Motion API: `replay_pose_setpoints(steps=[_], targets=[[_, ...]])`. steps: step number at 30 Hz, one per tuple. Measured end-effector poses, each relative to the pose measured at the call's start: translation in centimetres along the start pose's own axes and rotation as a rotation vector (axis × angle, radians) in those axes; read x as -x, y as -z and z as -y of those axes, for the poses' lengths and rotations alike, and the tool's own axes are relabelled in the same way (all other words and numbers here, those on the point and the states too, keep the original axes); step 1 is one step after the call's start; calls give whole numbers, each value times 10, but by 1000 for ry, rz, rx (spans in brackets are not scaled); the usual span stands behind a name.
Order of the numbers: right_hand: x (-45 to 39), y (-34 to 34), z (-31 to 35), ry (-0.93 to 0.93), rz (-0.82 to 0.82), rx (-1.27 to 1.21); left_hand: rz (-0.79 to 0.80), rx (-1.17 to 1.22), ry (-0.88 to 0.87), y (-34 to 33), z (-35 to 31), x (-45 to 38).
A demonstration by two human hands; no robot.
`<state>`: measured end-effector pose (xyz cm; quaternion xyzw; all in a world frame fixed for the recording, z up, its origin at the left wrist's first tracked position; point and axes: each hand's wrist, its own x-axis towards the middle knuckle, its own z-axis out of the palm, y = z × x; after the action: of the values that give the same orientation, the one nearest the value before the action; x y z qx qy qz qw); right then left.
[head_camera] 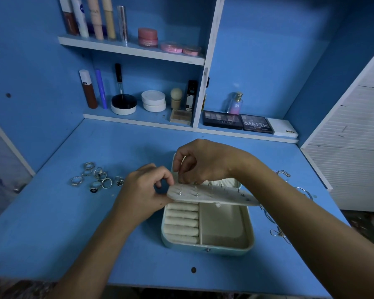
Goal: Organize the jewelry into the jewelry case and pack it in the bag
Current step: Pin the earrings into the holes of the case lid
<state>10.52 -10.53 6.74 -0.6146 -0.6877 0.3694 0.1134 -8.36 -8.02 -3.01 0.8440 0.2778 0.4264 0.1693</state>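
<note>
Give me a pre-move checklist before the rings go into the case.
1. Jewelry case open, ring rolls bare: ok.
2. Earring panel out of the way: not ok, it is held over the case.
3. Left hand free: not ok, it grips the panel's end.
4. Right hand free: not ok, it pinches at a panel pin.
5. Rings reachable, left of the case: ok.
6. Bag in view: not ok.

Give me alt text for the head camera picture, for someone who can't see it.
Over an open pale rectangular jewelry case on a blue desk, the left hand holds up the case's white earring panel while the right hand pinches an earring at it. A cluster of silver rings lies to the left; makeup fills the shelves behind.
</note>
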Motion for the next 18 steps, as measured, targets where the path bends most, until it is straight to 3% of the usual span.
replay_pose_setpoints(steps=[9,18], targets=[[9,2,-4,42,-13,-48,22,18,35,1,1,0],[75,16,-42,103,-388,-313,15,67,26,3,-4,0]])
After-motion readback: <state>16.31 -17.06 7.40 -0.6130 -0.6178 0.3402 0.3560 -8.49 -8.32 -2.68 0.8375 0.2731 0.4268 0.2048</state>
